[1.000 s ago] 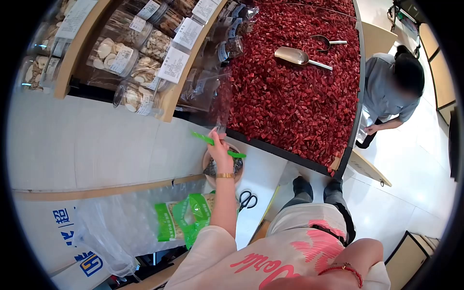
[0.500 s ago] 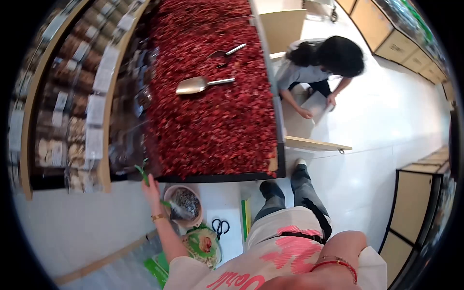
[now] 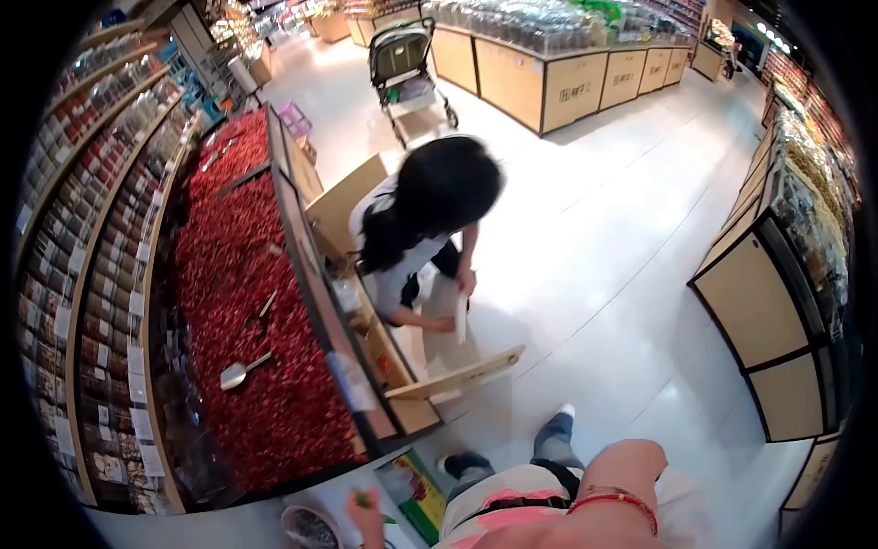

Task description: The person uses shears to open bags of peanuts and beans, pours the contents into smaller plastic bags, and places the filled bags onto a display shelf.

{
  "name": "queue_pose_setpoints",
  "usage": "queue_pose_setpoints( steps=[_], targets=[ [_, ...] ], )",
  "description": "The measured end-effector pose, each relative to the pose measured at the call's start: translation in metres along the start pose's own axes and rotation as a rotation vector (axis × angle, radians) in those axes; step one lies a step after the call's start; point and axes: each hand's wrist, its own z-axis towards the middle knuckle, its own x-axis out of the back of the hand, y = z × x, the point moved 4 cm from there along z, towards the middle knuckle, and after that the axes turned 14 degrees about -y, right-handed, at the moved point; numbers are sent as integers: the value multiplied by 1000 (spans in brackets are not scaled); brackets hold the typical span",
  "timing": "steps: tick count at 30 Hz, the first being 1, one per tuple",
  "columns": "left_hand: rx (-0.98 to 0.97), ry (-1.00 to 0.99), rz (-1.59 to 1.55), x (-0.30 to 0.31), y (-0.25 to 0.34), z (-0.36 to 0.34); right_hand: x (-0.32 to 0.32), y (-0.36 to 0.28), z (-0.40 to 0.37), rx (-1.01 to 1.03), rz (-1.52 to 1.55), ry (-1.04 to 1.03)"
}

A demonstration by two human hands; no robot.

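My left hand (image 3: pixel 368 523) is low in the head view, its fingers closed around a green plant stem (image 3: pixel 364 499). More green shows at the other side of the hand. Just left of it is a pink-rimmed bowl (image 3: pixel 291 523) with dark, greyish contents. My right arm bends close to the camera, a red bracelet (image 3: pixel 622 499) around it. The back of my right hand (image 3: pixel 540 529) seems to lie at the bottom edge, blurred; its fingers are hidden.
A long bin of dried red pieces (image 3: pixel 265 366) holds a metal scoop (image 3: pixel 236 375). Packed shelves (image 3: pixel 101 366) stand at left. A person (image 3: pixel 439 220) crouches by an open wooden door (image 3: pixel 457 373), holding something white. A stroller (image 3: pixel 402 69) and display cabinets (image 3: pixel 572 87) stand beyond.
The view has swung up and to the right, showing more of the shop. My left hand, still with the green stem, has moved away from the bin's corner and in front of the bowl.
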Motion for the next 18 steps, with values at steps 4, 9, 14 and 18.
queue_pose_setpoints(
  steps=[4,9,14,18],
  targets=[
    [-132,-555,60,-195,123,-35,122,-25,-15,649,-160,-252],
    [-368,-874,100,-347,207,-64,233,-25,-22,719,544,-483],
    [-363,-1010,-51,-444,219,-53,341,-68,-16,765,252,-830],
    [-459,-998,178,-477,288,-56,462,-115,-38,1464,-540,163]
  ],
)
